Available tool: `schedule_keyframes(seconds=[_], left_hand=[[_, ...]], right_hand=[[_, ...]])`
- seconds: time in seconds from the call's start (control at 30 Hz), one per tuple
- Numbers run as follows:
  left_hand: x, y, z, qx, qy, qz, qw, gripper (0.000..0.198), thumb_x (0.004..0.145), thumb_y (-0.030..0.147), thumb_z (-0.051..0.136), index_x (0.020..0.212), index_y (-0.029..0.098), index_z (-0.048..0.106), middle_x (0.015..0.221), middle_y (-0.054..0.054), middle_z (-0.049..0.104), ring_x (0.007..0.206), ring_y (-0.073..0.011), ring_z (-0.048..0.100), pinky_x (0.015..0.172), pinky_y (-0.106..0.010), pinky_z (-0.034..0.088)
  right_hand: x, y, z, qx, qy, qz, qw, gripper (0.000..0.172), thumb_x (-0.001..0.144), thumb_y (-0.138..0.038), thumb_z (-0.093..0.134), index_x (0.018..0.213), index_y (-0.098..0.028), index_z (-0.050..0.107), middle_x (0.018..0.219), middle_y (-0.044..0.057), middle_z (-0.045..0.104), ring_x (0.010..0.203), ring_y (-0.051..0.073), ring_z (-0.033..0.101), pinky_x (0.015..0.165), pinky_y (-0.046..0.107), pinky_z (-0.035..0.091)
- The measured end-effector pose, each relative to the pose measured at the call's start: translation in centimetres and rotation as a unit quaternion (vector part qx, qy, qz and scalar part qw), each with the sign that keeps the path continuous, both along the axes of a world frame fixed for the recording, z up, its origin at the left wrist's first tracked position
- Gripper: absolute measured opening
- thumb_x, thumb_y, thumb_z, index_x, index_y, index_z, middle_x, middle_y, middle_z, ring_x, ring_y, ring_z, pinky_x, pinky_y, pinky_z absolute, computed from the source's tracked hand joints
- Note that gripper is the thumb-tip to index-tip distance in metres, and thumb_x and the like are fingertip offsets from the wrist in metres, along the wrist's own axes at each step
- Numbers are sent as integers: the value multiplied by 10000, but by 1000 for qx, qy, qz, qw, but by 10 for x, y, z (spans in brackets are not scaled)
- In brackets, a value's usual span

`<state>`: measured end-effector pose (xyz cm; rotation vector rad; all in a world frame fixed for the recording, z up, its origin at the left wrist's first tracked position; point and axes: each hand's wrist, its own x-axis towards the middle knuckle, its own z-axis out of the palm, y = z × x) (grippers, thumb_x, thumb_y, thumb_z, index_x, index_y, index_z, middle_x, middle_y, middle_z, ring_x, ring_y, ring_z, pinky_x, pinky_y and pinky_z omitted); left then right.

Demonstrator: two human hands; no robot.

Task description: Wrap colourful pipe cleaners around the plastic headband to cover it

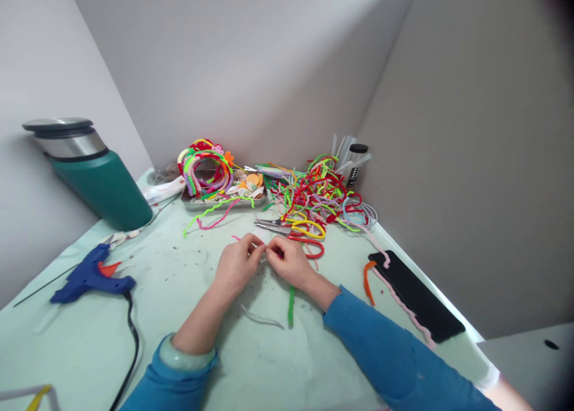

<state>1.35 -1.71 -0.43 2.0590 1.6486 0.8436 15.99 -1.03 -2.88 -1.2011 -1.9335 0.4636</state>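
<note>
My left hand (pixel 237 262) and my right hand (pixel 290 261) meet fingertip to fingertip over the pale green table (pixel 188 339), both pinched on a small pale piece (pixel 263 250) that I cannot make out clearly. A pink pipe-cleaner end (pixel 237 238) pokes out beside my left fingers. A green pipe cleaner (pixel 291 306) lies just below my right wrist. A clear curved strip (pixel 262 319) rests on the table between my forearms. Scissors with red and yellow handles (pixel 296 230) lie right behind my hands.
A blue glue gun (pixel 92 276) with black cord lies at left. A teal flask (pixel 96 177) stands at the back left. A metal tray (pixel 224 192) of headbands and shells sits behind, beside a heap of pipe cleaners (pixel 320 198). A black phone (pixel 415 297) lies at right.
</note>
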Motion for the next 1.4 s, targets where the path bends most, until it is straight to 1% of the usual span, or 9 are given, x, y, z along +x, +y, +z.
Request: schedule_keyframes(seconds=[0.13,0.23,0.37,0.5,0.77,0.97,1.13,1.3,1.4], left_hand=[[-1,-1,1,30,-18,-32,999,183,782,262,468,899,216,601,786,-1,666,640,-122,558,613,-220,370],[-1,0,0,44,-24,-39,998,194,769,220,479,906,215,616,849,-9,670,709,-130,576,663,-225,397],[-1,1,-1,69,-17,-55,996,216,763,188,485,908,220,643,896,-16,669,796,-141,583,722,-233,409],[-1,2,-1,80,-15,-67,994,232,770,186,483,904,222,668,923,-19,665,816,-141,589,733,-230,412],[-2,3,-4,53,4,-70,996,237,770,199,486,900,203,684,904,-32,670,818,-150,597,737,-233,418],[-1,3,-1,23,18,-48,998,229,768,220,485,874,205,688,883,-39,681,813,-164,599,731,-246,414],[0,3,2,-20,2,-32,999,237,768,249,474,856,192,686,903,-51,686,835,-180,597,741,-261,404],[1,1,6,-58,-5,-31,998,243,772,279,445,796,178,665,836,-49,678,768,-172,581,675,-251,382],[1,1,7,-67,-2,-39,997,248,777,291,424,757,172,641,788,-44,660,716,-158,560,635,-243,362]], right_hand=[[0,1,0,-14,25,-9,1000,104,757,-187,470,689,-164,547,621,-18,545,574,95,462,534,196,319],[1,0,1,-20,32,-7,999,112,761,-197,468,691,-164,548,622,-16,545,569,97,461,529,195,322],[1,0,2,-25,35,-17,999,106,754,-205,475,690,-166,549,607,-18,537,555,96,452,520,196,319],[1,0,2,-25,34,-21,999,115,762,-222,476,685,-168,540,594,-22,527,548,94,454,523,197,321],[0,-1,1,-12,38,-24,999,101,757,-212,483,697,-165,549,614,-15,543,570,97,475,539,200,336],[1,-2,4,-17,42,-19,999,99,752,-206,484,696,-163,553,621,-9,553,571,98,475,524,196,336],[1,-3,3,-16,44,-21,999,103,756,-209,479,707,-164,558,633,-6,561,573,98,476,523,197,338],[2,-2,2,-16,44,-15,999,100,759,-200,476,708,-164,553,642,-4,564,588,101,484,535,197,343],[1,-2,2,-16,48,-9,999,97,762,-194,471,713,-165,549,647,-4,562,595,102,488,541,198,346]])
